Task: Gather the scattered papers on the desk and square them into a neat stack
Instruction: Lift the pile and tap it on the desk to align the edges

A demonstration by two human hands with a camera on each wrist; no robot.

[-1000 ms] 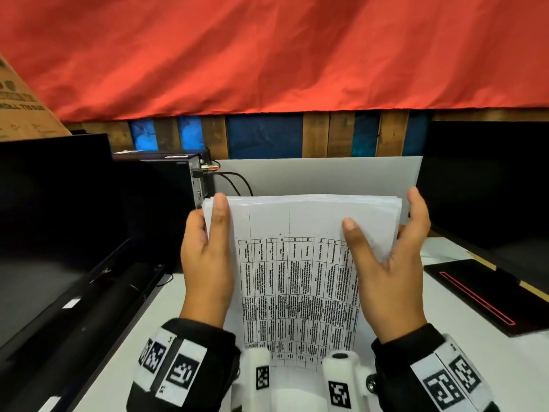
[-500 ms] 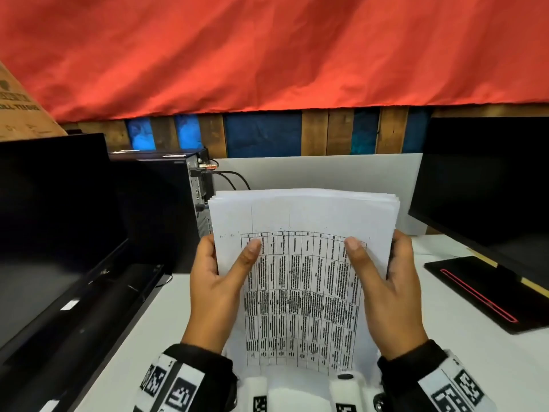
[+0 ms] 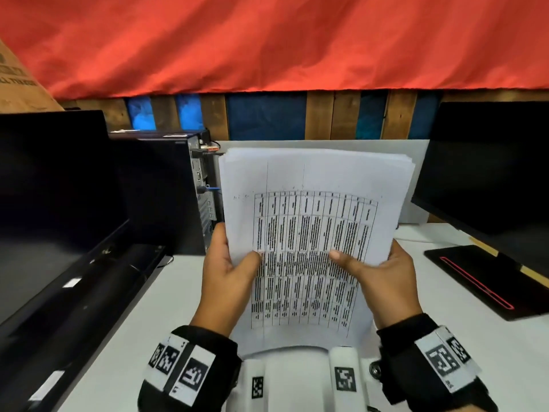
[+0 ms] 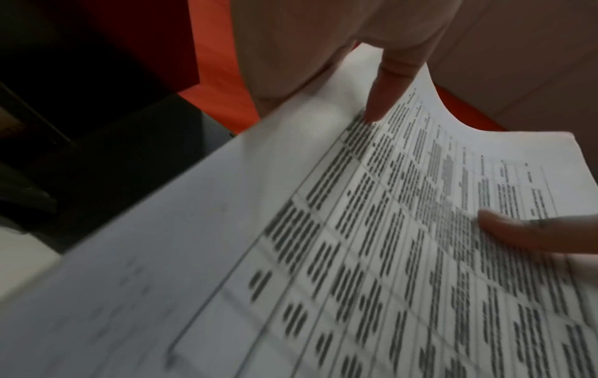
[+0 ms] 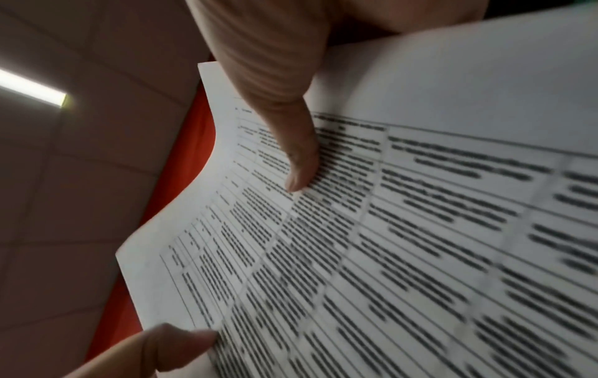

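A stack of white papers (image 3: 312, 209), its top sheet printed with a dense table, stands upright above the white desk (image 3: 130, 331) in front of me. My left hand (image 3: 228, 272) grips its left edge, thumb across the printed face and fingers behind. My right hand (image 3: 383, 278) grips the right edge the same way. The top edges of the sheets are slightly fanned at the upper right. The left wrist view shows the papers (image 4: 323, 255) close up with my left thumb on them. In the right wrist view my right thumb lies on the papers (image 5: 420, 230). The stack's lower edge is hidden behind my wrists.
A black monitor (image 3: 53, 203) and a computer tower (image 3: 166, 197) stand at the left. Another black monitor (image 3: 490, 165) stands at the right above a black pad with a red line (image 3: 481, 281). A white board (image 3: 416, 179) leans behind the papers.
Both hands have slid down the sides of the stack toward its lower half, thumbs now across the printed face. The stack has risen higher in view.
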